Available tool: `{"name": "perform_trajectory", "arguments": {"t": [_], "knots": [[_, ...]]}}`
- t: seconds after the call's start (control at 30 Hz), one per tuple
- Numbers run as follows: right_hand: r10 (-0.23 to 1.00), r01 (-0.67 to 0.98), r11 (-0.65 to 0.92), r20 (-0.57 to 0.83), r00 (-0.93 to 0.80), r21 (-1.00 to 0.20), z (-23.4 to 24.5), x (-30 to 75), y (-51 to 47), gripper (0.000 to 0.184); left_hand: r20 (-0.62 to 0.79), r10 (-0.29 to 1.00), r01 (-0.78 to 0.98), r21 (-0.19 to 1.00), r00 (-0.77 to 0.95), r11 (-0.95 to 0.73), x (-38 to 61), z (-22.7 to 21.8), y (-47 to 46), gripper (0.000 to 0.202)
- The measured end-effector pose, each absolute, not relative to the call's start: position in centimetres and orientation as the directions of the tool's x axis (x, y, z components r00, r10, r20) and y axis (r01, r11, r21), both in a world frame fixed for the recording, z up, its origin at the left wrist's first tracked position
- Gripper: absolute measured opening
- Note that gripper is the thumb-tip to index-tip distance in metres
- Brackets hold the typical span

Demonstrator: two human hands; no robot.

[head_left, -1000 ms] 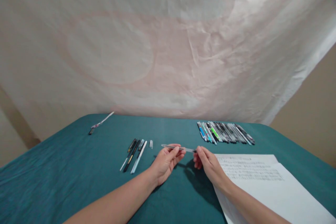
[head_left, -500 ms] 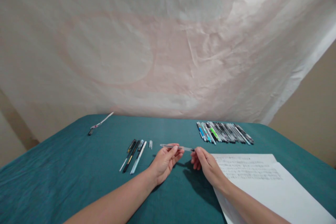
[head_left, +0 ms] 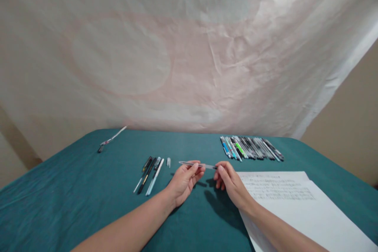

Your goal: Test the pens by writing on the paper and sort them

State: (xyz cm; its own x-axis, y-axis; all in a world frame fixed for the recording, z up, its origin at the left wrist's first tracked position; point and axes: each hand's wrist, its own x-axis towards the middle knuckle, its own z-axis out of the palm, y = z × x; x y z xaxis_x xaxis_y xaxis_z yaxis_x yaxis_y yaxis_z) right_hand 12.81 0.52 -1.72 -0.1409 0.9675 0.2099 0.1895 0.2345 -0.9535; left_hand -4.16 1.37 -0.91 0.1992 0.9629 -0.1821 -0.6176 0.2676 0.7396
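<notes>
Spanning the gap between both hands, a clear-barrelled pen point(head_left: 210, 167) is held above the teal tablecloth point(head_left: 88, 201), lying nearly level across the person's front; from where I stand, its clear end projects beyond the left hand and its dark end meets the right fingertips. The left hand point(head_left: 186, 181) is closed on the barrel, thumb on the near side and fingers behind; the right hand point(head_left: 232, 186) pinches the dark end between thumb and forefinger, its remaining fingers curled loosely below; the hands are apart, joined only by the pen.

Just left of the left hand, a small clear pen cap point(head_left: 168, 162) lies on the cloth, detached; beside it, further left, is a small group of pens point(head_left: 150, 175), set roughly parallel and slanted, with black, clear and pale blue bodies. Beyond the right hand, toward the far edge, a row of pens point(head_left: 251, 148) is packed side by side; a blue one and a bright green one stand out among black and clear barrels. White paper point(head_left: 307, 216) lies beneath the right forearm; its upper part carries lines of dark handwriting, too blurred to read. At the far left rests a thin white strip with a dark end point(head_left: 110, 140); its exact type I cannot tell; behind the table hangs a pale, creased sheet point(head_left: 189, 55) with faint pinkish shapes.
</notes>
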Motion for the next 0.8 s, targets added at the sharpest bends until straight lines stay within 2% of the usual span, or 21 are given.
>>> {"name": "perform_trajectory", "arguments": {"t": [0.23, 0.43, 0.57, 0.7, 0.8], "knots": [[0.958, 0.304, 0.275, 0.233, -0.167, -0.912, -2.02, 13.06, 0.84, 0.032, -0.111, 0.961, -0.559, 0.794, 0.255, 0.24, -4.13, -0.91, 0.92, 0.016], [0.957, 0.27, 0.275, 0.236, -0.169, -0.923, -1.67, 12.85, 0.51, 0.03, -0.154, 0.977, -0.611, 0.762, 0.149, 0.213, -4.04, -0.95, 1.32, 0.01], [0.948, 0.316, 0.308, 0.263, -0.177, -0.898, -1.61, 12.94, 0.42, 0.026, -0.152, 0.976, -0.598, 0.772, 0.155, 0.215, -4.08, -1.03, 1.45, 0.009], [0.954, 0.338, 0.283, 0.226, -0.198, -0.898, -1.73, 13.01, 0.62, 0.037, -0.124, 0.972, -0.588, 0.778, 0.199, 0.22, -4.14, -1.15, 1.3, 0.013], [0.957, 0.293, 0.261, 0.207, -0.204, -0.92, -1.58, 12.91, 0.59, 0.04, -0.142, 0.973, -0.6, 0.768, 0.181, 0.224, -4.11, -1.12, 1.32, 0.012]]}}
